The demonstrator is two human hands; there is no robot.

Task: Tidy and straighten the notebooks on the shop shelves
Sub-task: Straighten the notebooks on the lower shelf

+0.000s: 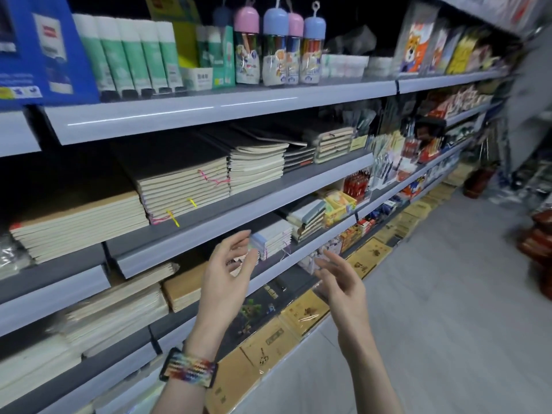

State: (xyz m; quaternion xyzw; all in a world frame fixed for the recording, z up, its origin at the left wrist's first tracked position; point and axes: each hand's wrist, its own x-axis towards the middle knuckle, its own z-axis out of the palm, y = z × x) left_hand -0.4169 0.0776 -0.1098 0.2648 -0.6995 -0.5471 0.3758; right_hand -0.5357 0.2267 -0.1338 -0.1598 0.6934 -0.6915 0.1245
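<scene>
Stacks of notebooks fill the grey shop shelves. A tall stack with pink and yellow ribbons (182, 186) lies on the second shelf, with a kraft-covered stack (80, 225) to its left. One shelf lower stands a small stack of white notebooks (273, 239), and a spiral notebook (239, 261) shows behind my left hand. My left hand (227, 279), with a rainbow wrist strap, is raised in front of that lower shelf, fingers relaxed and holding nothing. My right hand (343, 282) hovers to its right, fingers loosely spread, empty, apart from the shelf edge.
The top shelf carries glue tubes (134, 55) and pencil canisters with pastel caps (276, 46). Brown flat packs (301, 318) lean along the bottom shelf. Grey floor (433, 294) opens to the right, with red-brown stacked items (537, 243) at the far right.
</scene>
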